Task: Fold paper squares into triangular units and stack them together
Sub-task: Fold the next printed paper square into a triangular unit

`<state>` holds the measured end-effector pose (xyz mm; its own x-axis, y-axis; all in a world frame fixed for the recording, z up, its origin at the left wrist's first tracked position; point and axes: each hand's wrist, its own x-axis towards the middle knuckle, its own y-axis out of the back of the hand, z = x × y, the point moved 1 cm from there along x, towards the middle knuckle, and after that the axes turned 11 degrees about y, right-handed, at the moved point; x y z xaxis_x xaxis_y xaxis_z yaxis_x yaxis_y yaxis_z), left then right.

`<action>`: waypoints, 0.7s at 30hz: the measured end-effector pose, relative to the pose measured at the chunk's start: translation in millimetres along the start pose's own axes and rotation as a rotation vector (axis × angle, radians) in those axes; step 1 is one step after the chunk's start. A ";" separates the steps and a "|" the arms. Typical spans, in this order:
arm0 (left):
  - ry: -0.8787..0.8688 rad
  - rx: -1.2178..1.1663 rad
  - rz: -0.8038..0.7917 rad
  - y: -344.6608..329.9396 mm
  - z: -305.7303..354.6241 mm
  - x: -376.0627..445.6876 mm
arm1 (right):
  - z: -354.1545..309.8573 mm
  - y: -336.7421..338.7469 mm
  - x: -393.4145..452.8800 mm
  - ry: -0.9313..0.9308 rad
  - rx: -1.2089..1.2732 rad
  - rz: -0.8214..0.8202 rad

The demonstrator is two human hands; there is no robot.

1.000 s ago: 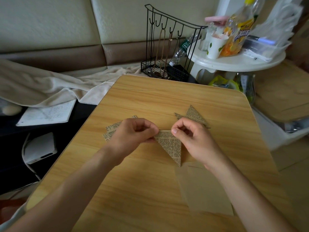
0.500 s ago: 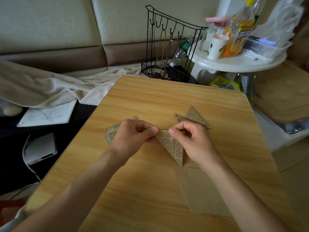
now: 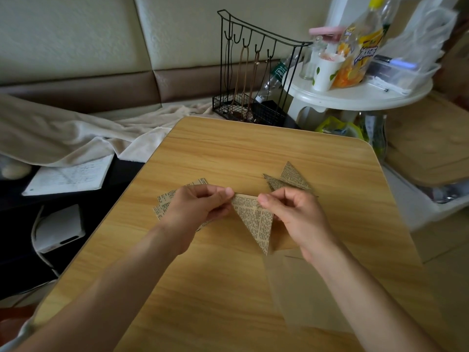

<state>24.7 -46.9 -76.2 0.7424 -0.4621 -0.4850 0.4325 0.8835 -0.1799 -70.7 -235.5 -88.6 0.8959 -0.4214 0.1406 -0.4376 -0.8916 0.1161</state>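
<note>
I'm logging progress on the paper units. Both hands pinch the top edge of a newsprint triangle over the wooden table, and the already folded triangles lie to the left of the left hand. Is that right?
Not quite. The folded triangles lie beyond the right hand, not left of the left hand; flat newsprint sheets lie by the left hand. The head view shows it. Both hands do pinch the newsprint triangle over the wooden table.

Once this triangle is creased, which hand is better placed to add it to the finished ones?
Probably the right hand: the finished triangles lie just beyond it, while the left hand covers unfolded squares.
</note>
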 end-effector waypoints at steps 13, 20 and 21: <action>0.044 0.038 -0.018 -13.1 -7.7 -3.9 | -1.9 -15.6 -6.8 -0.063 -0.170 -0.268; -0.060 0.329 -0.075 -16.9 -8.3 -6.9 | -3.4 -9.2 -4.3 -0.001 0.011 -0.152; -0.064 0.336 -0.072 -17.4 -8.9 -7.0 | -3.0 -9.4 -4.4 0.001 0.004 -0.140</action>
<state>7.4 -58.3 -77.3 0.7297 -0.5360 -0.4246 0.6217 0.7786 0.0855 -70.8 -224.7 -87.3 0.9482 -0.2925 0.1239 -0.3078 -0.9424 0.1311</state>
